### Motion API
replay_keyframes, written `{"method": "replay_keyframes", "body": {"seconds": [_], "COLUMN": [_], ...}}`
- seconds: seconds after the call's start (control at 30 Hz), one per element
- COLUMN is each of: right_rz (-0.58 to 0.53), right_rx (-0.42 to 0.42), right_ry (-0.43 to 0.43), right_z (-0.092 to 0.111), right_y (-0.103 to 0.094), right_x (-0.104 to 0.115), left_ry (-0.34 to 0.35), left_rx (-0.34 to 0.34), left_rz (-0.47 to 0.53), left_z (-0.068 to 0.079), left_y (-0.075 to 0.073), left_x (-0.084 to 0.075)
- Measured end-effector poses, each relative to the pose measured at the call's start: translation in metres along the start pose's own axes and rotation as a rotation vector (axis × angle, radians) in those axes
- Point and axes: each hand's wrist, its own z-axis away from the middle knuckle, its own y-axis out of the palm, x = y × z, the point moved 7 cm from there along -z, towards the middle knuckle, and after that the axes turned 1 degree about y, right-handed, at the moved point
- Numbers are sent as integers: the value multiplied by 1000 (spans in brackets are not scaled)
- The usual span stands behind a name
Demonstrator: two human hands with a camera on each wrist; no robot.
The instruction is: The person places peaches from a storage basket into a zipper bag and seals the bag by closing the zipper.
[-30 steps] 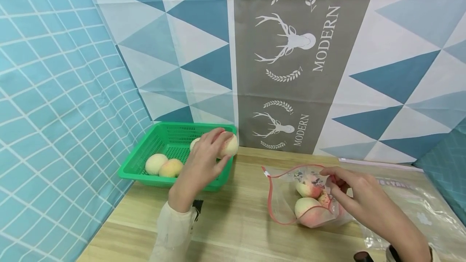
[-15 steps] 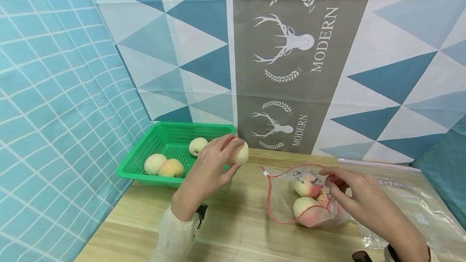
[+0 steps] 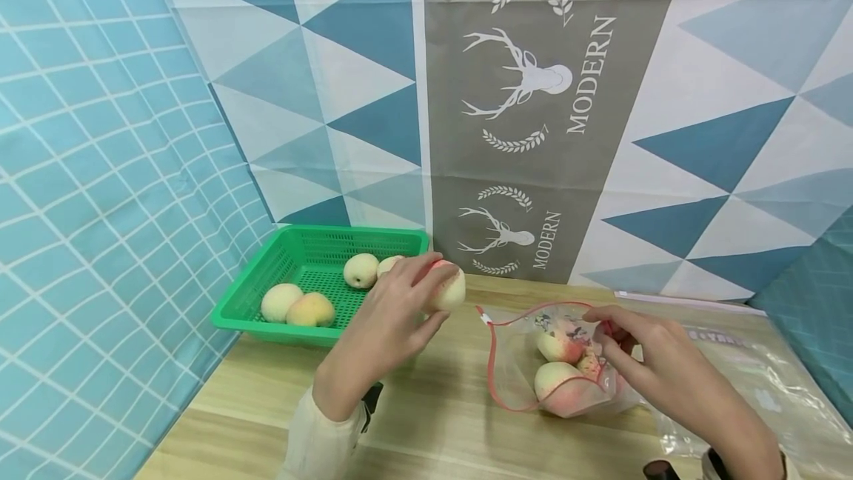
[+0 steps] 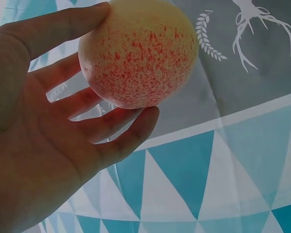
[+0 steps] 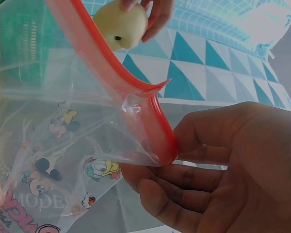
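My left hand (image 3: 393, 310) holds a peach (image 3: 448, 289) in its fingers and thumb, out beyond the right end of the green basket (image 3: 229, 310). In the left wrist view the peach (image 4: 140, 53) shows pale yellow with red speckles, the thumb on one side and fingertips underneath. My right hand (image 3: 656, 347) pinches the red rim of a clear zip bag (image 3: 513, 369), whose mouth gapes toward the left. Several peaches (image 3: 556, 380) lie inside it. Cartoon prints on the bag (image 5: 87, 126) and its red zip edge between thumb and fingers appear in the right wrist view.
Several more peaches (image 3: 309, 310) lie in the basket, some at its back partly behind the left hand. A flat clear plastic bag (image 3: 753, 369) lies on the wooden table (image 3: 426, 421) at the right. A dark object (image 3: 660, 470) sits at the bottom edge. Patterned sheets stand behind.
My left hand has carried the peach out of the basket, rightward toward the bag. Peaches at the basket's back have come into view. The right hand keeps its pinch on the bag's rim.
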Motion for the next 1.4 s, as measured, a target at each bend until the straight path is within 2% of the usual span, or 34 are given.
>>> {"method": "replay_keyframes", "body": {"seconds": [0.43,0.8,1.03,1.2,1.4], "right_rz": [5,23,24,22,26], "right_rx": [-7,-5,1,3,5], "right_ry": [-1,-5,-10,-10,-20], "right_z": [2,2,1,0,0], "right_y": [0,1,1,1,2], "right_x": [-1,0,0,0,0], "left_ry": [110,204,226,218,244], "left_rx": [-36,-39,28,45,71], "left_rz": [32,33,37,2,-13], "left_z": [-4,-4,-3,-2,-1], "left_y": [0,4,14,16,23], "left_x": [-22,-49,-67,-71,-80]}}
